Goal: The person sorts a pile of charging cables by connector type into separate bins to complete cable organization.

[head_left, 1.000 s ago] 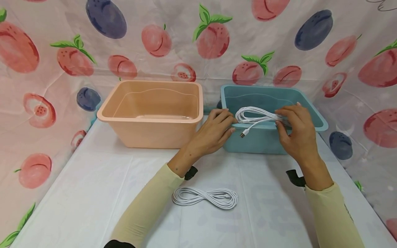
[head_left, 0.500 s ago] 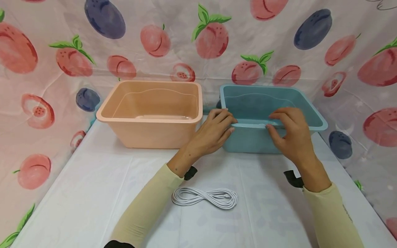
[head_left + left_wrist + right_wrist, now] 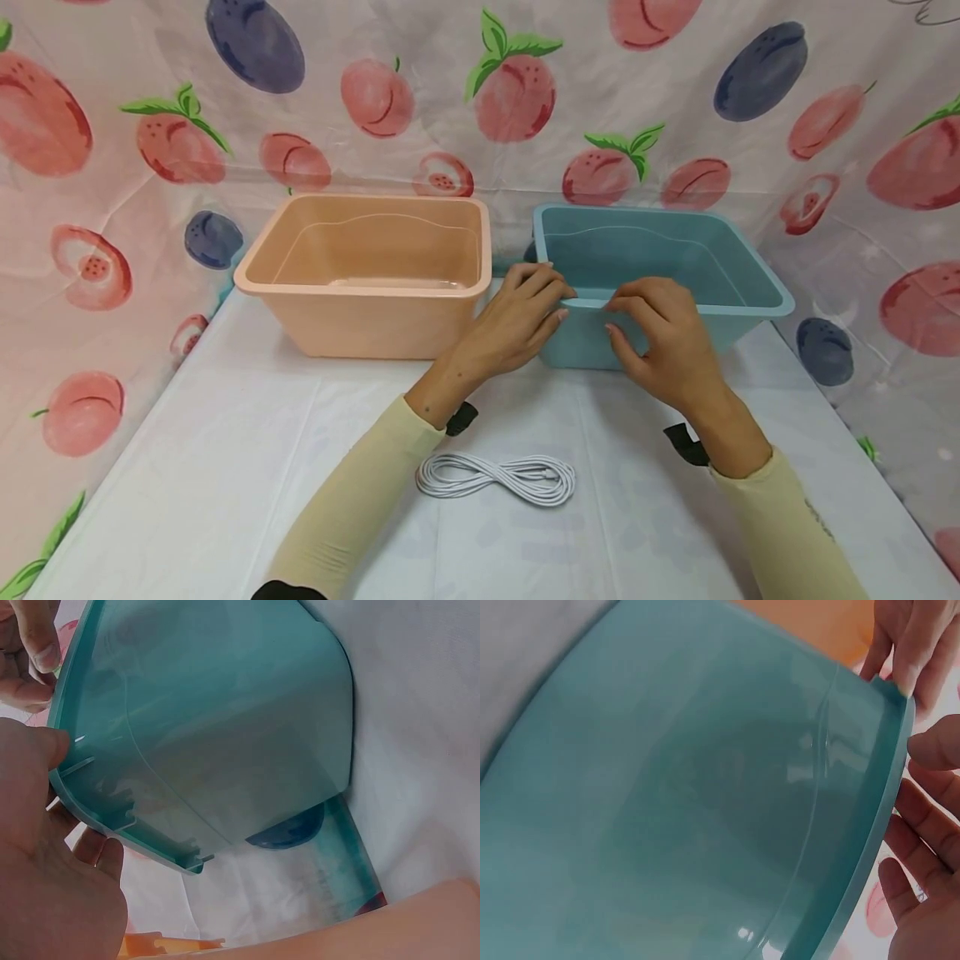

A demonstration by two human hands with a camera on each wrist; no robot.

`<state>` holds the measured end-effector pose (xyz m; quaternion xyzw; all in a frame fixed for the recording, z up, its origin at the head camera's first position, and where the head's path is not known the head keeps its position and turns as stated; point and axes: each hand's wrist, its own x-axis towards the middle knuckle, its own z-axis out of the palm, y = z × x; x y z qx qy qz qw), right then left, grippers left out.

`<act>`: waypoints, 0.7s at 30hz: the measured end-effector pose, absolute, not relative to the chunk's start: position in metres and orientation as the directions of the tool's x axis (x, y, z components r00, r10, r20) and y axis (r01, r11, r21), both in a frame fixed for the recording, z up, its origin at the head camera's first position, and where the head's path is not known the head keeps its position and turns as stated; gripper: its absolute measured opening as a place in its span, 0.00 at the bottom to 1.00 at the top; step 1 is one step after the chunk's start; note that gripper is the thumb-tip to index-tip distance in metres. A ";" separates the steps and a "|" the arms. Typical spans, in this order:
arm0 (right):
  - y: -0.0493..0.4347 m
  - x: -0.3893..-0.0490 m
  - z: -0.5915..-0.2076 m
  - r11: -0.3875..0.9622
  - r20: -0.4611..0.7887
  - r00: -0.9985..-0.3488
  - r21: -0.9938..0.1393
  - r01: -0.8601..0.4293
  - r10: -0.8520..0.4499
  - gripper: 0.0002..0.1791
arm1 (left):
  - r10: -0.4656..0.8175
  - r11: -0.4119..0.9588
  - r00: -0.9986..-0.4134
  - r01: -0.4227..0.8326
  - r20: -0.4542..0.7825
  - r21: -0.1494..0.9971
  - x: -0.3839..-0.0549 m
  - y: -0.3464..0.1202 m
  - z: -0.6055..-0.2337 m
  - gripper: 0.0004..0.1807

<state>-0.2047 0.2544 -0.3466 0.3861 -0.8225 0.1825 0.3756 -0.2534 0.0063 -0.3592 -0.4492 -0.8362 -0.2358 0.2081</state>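
My left hand (image 3: 517,321) grips the near left corner of a blue plastic tub (image 3: 735,312), thumb outside and fingers over the rim. In the left wrist view the fingers of this hand (image 3: 56,847) curl round that corner. Close by, my right hand (image 3: 663,342) hovers at the tub's front rim with its fingers loosely bent. The right wrist view shows nothing in the right hand (image 3: 934,862); whether it touches the rim I cannot tell. A white cable (image 3: 495,481), coiled in a figure eight, lies on the table in front. The near part of the tub's floor is hidden.
A peach-coloured tub (image 3: 375,327) stands left of the blue one, a narrow gap between them. Both are on a white-covered table (image 3: 225,467). A fruit-printed sheet (image 3: 442,108) hangs behind and at both sides.
One second ago my right hand held a second white cable over the blue tub's front rim. That cable is out of sight now. The right hand has moved left; the left has stayed.
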 end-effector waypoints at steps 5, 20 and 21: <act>0.246 -0.203 -0.349 0.623 0.754 -0.403 0.010 -0.783 -0.519 0.08 | 0.653 0.481 -0.505 0.852 0.564 0.205 -0.253 0.006 -0.359 0.14; 0.225 -0.198 -0.358 0.535 0.751 -0.313 0.064 -0.842 -0.582 0.03 | 0.656 0.485 -0.506 0.851 0.560 0.200 -0.253 0.006 -0.359 0.13; 0.224 -0.198 -0.359 0.525 0.749 -0.304 0.069 -0.848 -0.589 0.03 | 0.655 0.488 -0.508 0.850 0.559 0.201 -0.253 0.006 -0.359 0.13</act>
